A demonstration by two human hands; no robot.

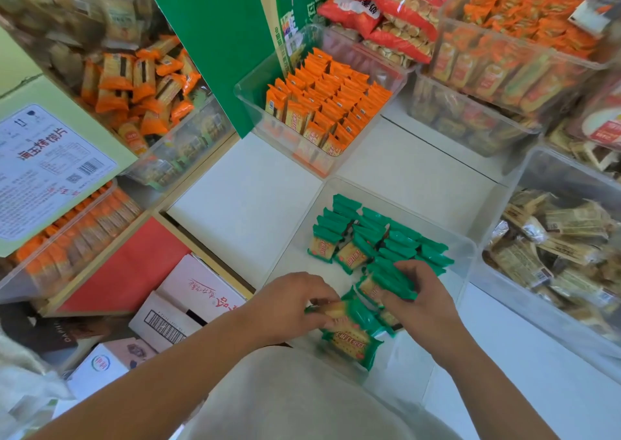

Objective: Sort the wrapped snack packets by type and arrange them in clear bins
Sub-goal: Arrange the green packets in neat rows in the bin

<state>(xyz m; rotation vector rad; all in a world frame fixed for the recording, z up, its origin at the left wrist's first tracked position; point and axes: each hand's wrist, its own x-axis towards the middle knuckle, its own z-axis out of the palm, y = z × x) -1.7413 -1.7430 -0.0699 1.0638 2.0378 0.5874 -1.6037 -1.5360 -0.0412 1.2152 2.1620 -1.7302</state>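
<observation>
This looks like a snack shop or its stockroom: a white surface (413, 170) is crowded with clear bins (255, 110), each filled with one kind of wrapped snack, with orange packets (329, 100) far, green packets (396, 238) near and tan packets (554, 238) on the right. Red bags of small biscuits (400, 16) are piled at the far side. Printed, barcoded cartons (198, 291) lie on the floor, near left.

Plain pale grey-beige fabric top (295, 399), bare forearms (174, 369), bare left hand (289, 301), bare right hand (420, 300)
</observation>
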